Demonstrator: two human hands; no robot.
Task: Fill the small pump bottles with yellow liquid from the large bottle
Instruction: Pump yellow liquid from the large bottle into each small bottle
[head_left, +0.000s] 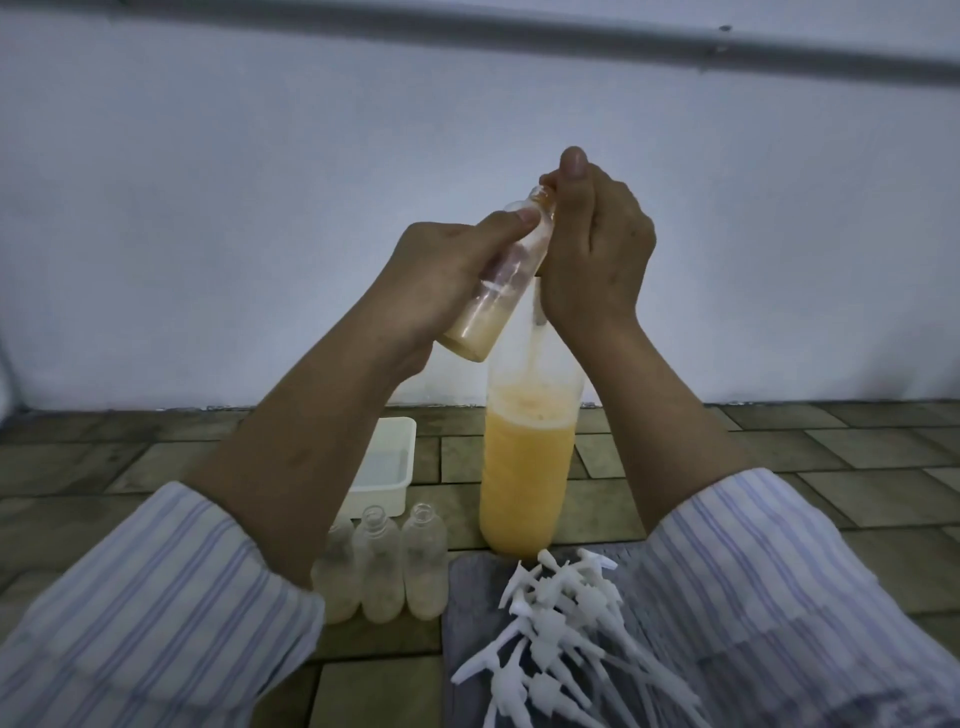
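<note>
At frame centre, the left hand grips a tilted small bottle; the right hand pinches its neck above the large bottle on the tiled floor.

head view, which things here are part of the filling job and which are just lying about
In the job: small bottle gripped by left hand; right hand at its neck; large bottle; three waiting bottles; pump tops.

Lying about: white tray; grey cloth.
</note>
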